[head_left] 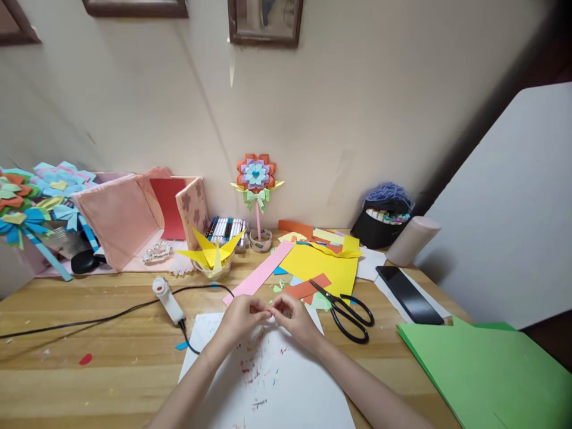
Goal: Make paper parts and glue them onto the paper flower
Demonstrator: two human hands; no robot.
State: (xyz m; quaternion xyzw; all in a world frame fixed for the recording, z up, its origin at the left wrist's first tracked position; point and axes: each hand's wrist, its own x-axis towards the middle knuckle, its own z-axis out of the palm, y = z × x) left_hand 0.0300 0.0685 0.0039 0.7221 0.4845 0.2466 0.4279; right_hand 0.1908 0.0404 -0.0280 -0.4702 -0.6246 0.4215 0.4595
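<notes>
1. At 6 o'clock from my fingertips, a colour-streaked white sheet (290, 387) lies beneath my wrists.
2. My left hand (245, 316) and right hand (292, 319) appear to pinch a tiny piece (271, 319) between them, above the sheet's far edge; a slack pinch could drop it.
3. It looks pale, mostly hidden; I can't tell its shape.
4. Black-handled scissors (334, 300), 3 o'clock: my forearm could nudge them.

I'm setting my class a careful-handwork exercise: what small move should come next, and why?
Probably a light pinch by the left hand and right hand together: they meet, curled inward, over the white sheet, though anything between them is too hidden to tell. The scissors lie aside, in neither hand.
</notes>
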